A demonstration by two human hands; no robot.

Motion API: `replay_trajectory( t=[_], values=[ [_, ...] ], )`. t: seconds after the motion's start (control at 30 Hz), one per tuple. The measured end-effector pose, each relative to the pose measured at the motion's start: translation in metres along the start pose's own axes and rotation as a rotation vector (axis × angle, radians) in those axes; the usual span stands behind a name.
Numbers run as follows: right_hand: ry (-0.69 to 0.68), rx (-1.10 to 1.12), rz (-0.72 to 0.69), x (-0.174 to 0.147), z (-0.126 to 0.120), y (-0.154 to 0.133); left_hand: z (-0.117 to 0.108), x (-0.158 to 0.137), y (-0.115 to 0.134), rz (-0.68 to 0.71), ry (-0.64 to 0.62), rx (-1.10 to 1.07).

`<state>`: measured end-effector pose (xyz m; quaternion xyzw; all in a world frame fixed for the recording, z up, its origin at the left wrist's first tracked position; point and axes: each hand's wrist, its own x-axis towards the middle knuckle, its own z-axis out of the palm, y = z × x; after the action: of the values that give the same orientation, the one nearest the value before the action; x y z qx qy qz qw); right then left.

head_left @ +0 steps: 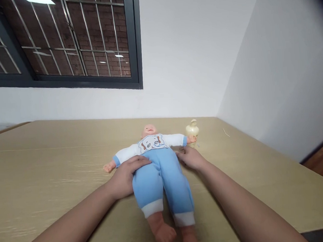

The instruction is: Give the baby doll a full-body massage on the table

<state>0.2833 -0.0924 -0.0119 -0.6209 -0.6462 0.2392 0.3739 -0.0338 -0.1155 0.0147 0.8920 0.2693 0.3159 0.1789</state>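
Observation:
A baby doll (160, 173) lies on its back on the table, head away from me, arms spread and feet toward me. It wears a white top with an animal face on the front and light blue pants with white cuffs. My left hand (126, 176) is wrapped round the doll's hip on the left, fingers over the pants and thumb hidden. At the doll's other side, my right hand (191, 158) rests low by the waist with fingers curled in. Whatever those fingertips hold, if anything, is hidden. A glossy cream-coloured, swirl-topped object (192, 129) stands behind the doll's outstretched hand.
The pale wood-toned table (55, 155) reaches back to a white wall (184, 52). A thin pale strip (226, 132) lies at the table's right. A dark-framed window (134, 37) with metal bars is at the upper left.

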Motion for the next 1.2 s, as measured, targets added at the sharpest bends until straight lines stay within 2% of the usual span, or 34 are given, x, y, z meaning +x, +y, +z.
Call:
replay_trajectory(
  t=[0.1,0.2,0.27,0.43,0.53,0.77,0.87,0.97,1.2],
  values=[
    [-0.121,-0.063,-0.018,-0.009,-0.006,-0.014,-0.002,0.000,-0.001,-0.005,0.006,0.004],
    [-0.293,-0.048,-0.188,-0.021,-0.005,-0.037,-0.007,0.000,-0.006,-0.012,0.029,0.010],
    [-0.343,-0.068,-0.272,-0.029,-0.002,-0.049,-0.011,-0.001,-0.012,-0.031,0.046,0.007],
    [-0.236,-0.282,-0.489,-0.040,0.011,-0.052,-0.017,-0.004,-0.028,-0.129,0.120,-0.066],
    [-0.224,-0.448,-0.593,-0.043,0.019,-0.050,-0.018,-0.004,-0.030,-0.190,0.123,-0.108],
    [-0.228,-0.551,-0.868,-0.054,0.029,-0.062,-0.016,-0.006,-0.038,-0.252,0.183,-0.097],
    [-0.201,-0.564,-0.912,-0.056,0.035,-0.060,-0.015,-0.008,-0.048,-0.271,0.201,-0.101],
    [-0.161,-0.536,-0.942,-0.055,0.036,-0.058,-0.015,-0.010,-0.056,-0.277,0.150,-0.106],
    [-0.140,-0.493,-0.956,-0.055,0.029,-0.059,-0.021,-0.013,-0.061,-0.225,0.074,0.028]
  ],
)
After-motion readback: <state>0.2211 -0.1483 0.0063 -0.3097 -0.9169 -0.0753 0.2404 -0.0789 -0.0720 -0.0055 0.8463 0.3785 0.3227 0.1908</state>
